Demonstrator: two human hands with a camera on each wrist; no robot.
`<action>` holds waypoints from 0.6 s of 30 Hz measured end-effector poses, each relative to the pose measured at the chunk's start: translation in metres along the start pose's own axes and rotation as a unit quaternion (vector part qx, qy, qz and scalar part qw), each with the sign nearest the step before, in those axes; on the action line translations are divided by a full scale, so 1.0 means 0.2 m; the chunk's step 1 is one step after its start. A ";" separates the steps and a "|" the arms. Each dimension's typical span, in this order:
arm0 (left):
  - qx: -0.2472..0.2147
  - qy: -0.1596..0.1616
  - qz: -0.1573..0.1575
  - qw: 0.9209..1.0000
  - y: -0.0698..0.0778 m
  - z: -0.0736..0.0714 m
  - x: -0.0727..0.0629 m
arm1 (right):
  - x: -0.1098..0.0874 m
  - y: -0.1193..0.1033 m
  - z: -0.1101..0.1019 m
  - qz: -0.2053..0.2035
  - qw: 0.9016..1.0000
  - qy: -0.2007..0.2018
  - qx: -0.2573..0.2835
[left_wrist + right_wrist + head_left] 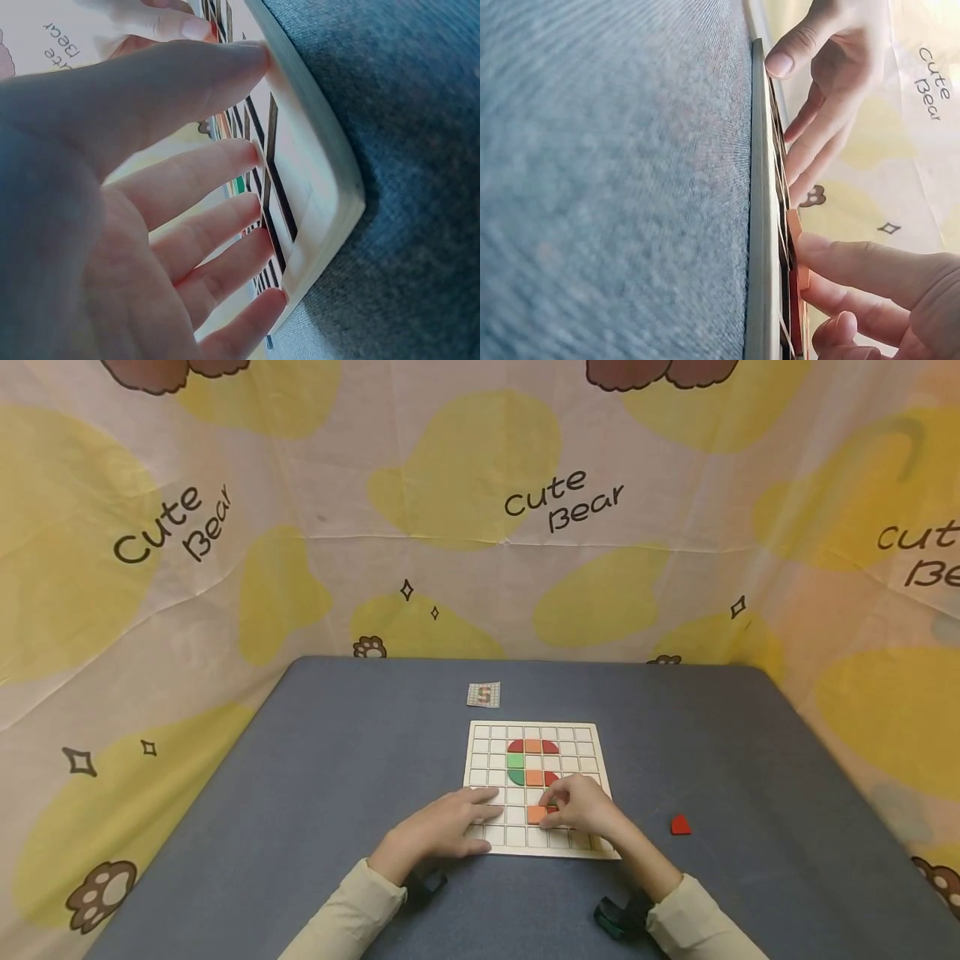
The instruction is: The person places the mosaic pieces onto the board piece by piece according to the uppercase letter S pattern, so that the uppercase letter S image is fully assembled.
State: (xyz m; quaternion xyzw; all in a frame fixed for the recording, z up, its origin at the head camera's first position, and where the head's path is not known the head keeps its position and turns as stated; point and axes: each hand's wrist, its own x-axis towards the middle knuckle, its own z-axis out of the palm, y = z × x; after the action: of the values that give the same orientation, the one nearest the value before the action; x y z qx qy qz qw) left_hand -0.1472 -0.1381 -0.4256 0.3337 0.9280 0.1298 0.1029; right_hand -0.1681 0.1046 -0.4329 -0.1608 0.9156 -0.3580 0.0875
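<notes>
A white gridded board (590, 732) lies on the table with coloured tiles set in an S-like curve. My left hand (448, 825) rests on its near left corner, fingers spread and straight; the left wrist view shows those fingertips (247, 153) on the grid. Over the front part of the board, my right hand (583, 806) pinches an orange square tile (536, 815) between thumb and fingers. In the right wrist view this orange tile (793, 225) sits raised above the board's surface, with a red tile (795, 300) beside it, partly hidden by the fingers.
A loose red tile (680, 825) with a curved side lies on the table (750, 760) right of the board. Behind the board is a small pattern card (483, 695) showing a similar figure. A printed cloth (465, 468) hangs around the table's back and sides.
</notes>
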 end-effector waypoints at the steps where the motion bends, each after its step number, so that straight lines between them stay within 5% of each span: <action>1: 0.000 0.000 -0.001 1.000 0.00 0.00 0.00 | 0.00 0.00 0.00 0.002 1.000 0.002 -0.003; 18: 0.006 0.000 -0.004 1.000 0.01 0.00 0.00 | 0.00 -0.03 0.01 0.016 1.000 0.010 -0.017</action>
State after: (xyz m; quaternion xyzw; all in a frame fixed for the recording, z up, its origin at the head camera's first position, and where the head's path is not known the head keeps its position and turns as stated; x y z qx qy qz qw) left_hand -0.1465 -0.1362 -0.4261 0.3305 0.9301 0.1238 0.1019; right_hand -0.1663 0.0997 -0.4304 -0.1436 0.9248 -0.3427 0.0814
